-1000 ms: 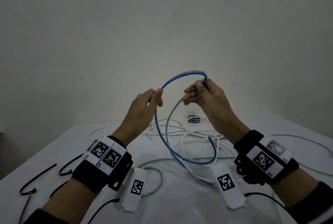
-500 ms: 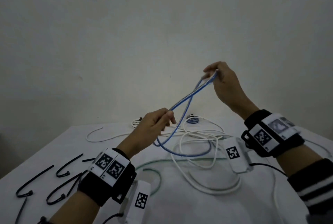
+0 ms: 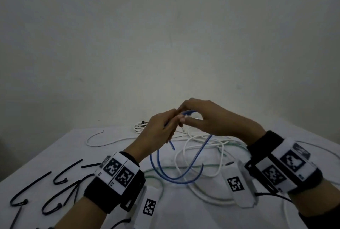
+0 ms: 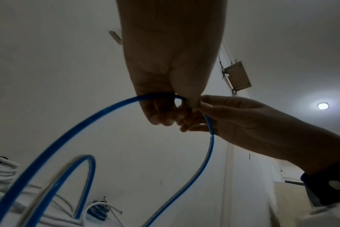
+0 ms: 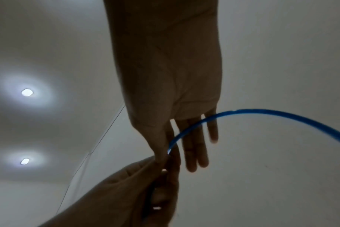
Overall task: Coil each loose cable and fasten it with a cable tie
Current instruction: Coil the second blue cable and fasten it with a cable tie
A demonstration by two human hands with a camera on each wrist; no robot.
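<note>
A blue cable (image 3: 166, 174) hangs in loops from both hands above the white table (image 3: 55, 157). My left hand (image 3: 161, 127) grips the gathered strands, fingers curled round them (image 4: 165, 110). My right hand (image 3: 207, 118) meets it from the right and pinches the blue cable (image 5: 177, 136) between thumb and forefinger, its other fingers straight. One short cable end (image 3: 172, 145) sticks out below the left hand. Black cable ties (image 3: 60, 175) lie on the table at the left.
Loose white cables (image 3: 198, 147) and a pale green cable (image 3: 156, 170) lie tangled under the hands. A coiled white cable (image 3: 139, 125) sits at the table's far edge. The wall rises right behind the table.
My right hand has come down and left from its raised position to meet the left hand. The stretched blue cable has closed into a hanging loop.
</note>
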